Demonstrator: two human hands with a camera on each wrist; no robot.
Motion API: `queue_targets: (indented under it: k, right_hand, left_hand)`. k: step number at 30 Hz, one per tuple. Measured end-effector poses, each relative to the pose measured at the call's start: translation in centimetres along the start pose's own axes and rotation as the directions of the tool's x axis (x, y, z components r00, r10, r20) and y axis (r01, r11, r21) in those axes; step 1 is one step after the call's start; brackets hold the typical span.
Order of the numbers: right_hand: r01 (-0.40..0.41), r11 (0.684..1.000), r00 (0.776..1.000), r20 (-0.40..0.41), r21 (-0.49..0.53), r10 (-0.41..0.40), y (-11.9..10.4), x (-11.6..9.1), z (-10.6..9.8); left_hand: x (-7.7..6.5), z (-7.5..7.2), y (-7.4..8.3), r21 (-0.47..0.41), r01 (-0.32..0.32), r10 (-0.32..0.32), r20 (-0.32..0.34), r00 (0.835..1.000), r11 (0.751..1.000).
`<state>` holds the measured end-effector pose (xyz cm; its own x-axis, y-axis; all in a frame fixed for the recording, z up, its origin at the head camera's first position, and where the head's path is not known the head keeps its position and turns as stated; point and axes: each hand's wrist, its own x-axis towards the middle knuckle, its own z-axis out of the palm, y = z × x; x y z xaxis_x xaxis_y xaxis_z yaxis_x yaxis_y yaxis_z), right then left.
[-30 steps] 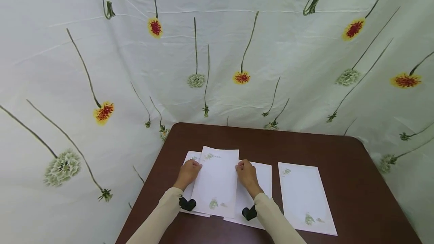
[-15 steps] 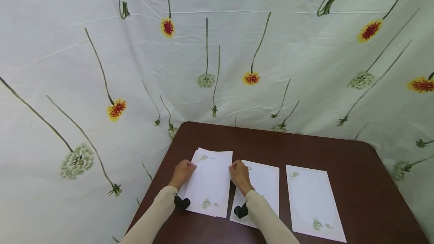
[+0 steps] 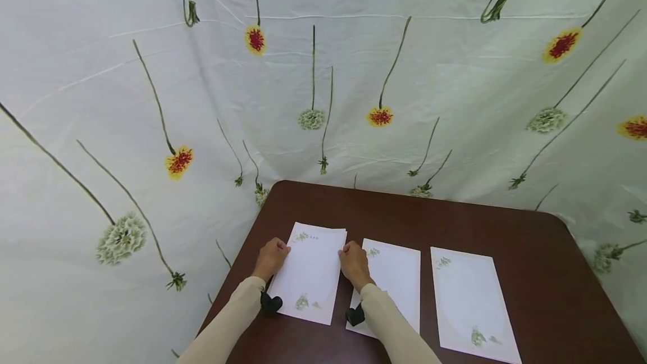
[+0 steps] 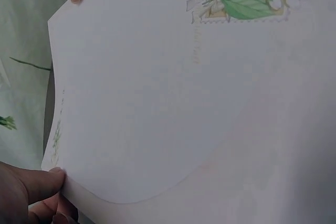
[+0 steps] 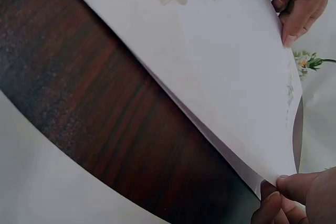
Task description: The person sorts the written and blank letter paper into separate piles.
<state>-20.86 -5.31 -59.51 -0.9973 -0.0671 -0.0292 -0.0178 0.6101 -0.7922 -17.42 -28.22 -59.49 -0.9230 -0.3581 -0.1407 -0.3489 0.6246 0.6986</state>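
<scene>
A white paper sheet (image 3: 313, 274) with pale green flower prints lies over the leftmost paper on the table, its edges nearly lined up with what is below. My left hand (image 3: 271, 258) pinches its left edge between thumb and fingers, as the left wrist view shows with the thumb (image 4: 44, 184) on top. On the opposite edge, my right hand (image 3: 355, 263) pinches the sheet, thumb above and fingers beneath in the right wrist view. There the sheet's near side bows slightly off the paper (image 5: 231, 163) under it.
Two more white printed papers lie to the right: a middle paper (image 3: 394, 280), partly covered by my right forearm, and a right paper (image 3: 472, 302). All rest on a dark brown table (image 3: 404, 212) with rounded corners. A flower-printed white cloth (image 3: 227, 89) hangs behind.
The sheet has moved left from between the left and middle papers and come down over the left one. Both hands have kept their pinch. The head view has turned slightly left.
</scene>
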Motion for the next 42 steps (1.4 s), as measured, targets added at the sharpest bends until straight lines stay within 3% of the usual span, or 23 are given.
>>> queue_targets:
  k: [15, 21, 24, 33, 42]
  right_hand:
    - [0.081, 0.988, 0.997, 0.02, -0.134, -0.079, 0.8, -0.1, 1.0]
    - [0.192, 0.935, 0.977, -0.026, -0.299, -0.21, 1.2, -0.2, 1.3]
    - [0.201, 0.918, 0.973, -0.035, -0.342, -0.227, 1.2, -0.2, 1.4]
    - [0.183, 0.926, 0.98, -0.016, -0.33, -0.199, 1.4, -0.4, 1.4]
    - [0.144, 0.962, 0.989, 0.007, -0.232, -0.147, 1.8, -0.2, -0.5]
  left_hand:
    - [-0.3, 0.5, -0.3, 0.057, -0.032, 0.035, -0.049, 0.998, 0.998]
    - [-0.2, 0.7, -0.4, 0.076, -0.052, 0.056, -0.056, 0.997, 0.996]
    - [-0.1, 0.9, -0.5, 0.093, -0.053, 0.06, -0.068, 0.996, 0.994]
    - [0.0, 1.2, -0.8, 0.128, -0.076, 0.088, -0.09, 0.992, 0.989]
    - [-0.2, 1.2, 0.1, 0.127, -0.095, 0.11, -0.117, 0.987, 0.987]
